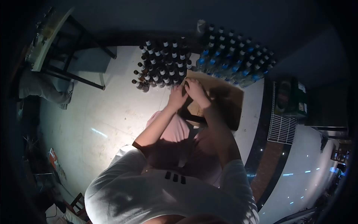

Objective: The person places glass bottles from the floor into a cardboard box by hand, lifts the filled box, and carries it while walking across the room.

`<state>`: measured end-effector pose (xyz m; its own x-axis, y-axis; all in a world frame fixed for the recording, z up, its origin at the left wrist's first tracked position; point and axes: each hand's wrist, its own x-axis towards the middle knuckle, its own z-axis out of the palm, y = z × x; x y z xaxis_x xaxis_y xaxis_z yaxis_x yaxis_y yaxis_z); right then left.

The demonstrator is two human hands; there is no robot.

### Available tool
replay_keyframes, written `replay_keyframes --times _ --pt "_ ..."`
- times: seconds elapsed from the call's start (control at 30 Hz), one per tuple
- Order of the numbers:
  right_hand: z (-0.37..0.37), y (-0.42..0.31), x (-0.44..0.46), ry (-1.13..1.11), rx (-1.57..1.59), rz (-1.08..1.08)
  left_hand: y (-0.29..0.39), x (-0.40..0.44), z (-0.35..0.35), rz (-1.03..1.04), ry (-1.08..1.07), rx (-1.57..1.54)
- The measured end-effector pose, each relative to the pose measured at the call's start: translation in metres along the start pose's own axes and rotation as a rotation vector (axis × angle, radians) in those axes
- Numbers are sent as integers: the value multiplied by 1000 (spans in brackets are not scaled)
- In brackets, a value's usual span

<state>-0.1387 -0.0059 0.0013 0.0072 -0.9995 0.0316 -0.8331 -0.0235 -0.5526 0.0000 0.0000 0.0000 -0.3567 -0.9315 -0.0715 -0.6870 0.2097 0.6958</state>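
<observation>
Both my hands are close together at the left edge of a brown cardboard piece (223, 89) on the floor. My left hand (178, 98) has its fingers bent over something dark that I cannot make out. Beside it my right hand (195, 90) curls its fingers down at the same dark spot, nearly touching the left. Just beyond the left hand stand several dark bottles (162, 71) with white neck labels. Behind the cardboard are several clear bottles (223, 69) with blue labels, packed side by side.
A table (52, 41) with dark legs stands at the upper left, with a person's leg (41, 90) by it. On the right a white wire rack (282, 129) lies near a green box (298, 99). A white cup-like object (201, 25) is behind the bottles.
</observation>
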Motion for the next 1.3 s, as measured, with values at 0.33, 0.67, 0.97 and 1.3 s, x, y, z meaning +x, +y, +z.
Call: replay_keyframes --times 0.33,0.67,0.97,1.3 --pt "39 -20 8 6 85 -20 -121 31 13 -121 344 -286" --pt "55 -35 17 -19 117 24 -154 90 51 -127 502 -342" --pt "53 -34 22 142 234 -1 -97 53 -19 129 555 -278" --pt "-41 -66 17 298 348 -269 16 22 -89 357 569 -381"
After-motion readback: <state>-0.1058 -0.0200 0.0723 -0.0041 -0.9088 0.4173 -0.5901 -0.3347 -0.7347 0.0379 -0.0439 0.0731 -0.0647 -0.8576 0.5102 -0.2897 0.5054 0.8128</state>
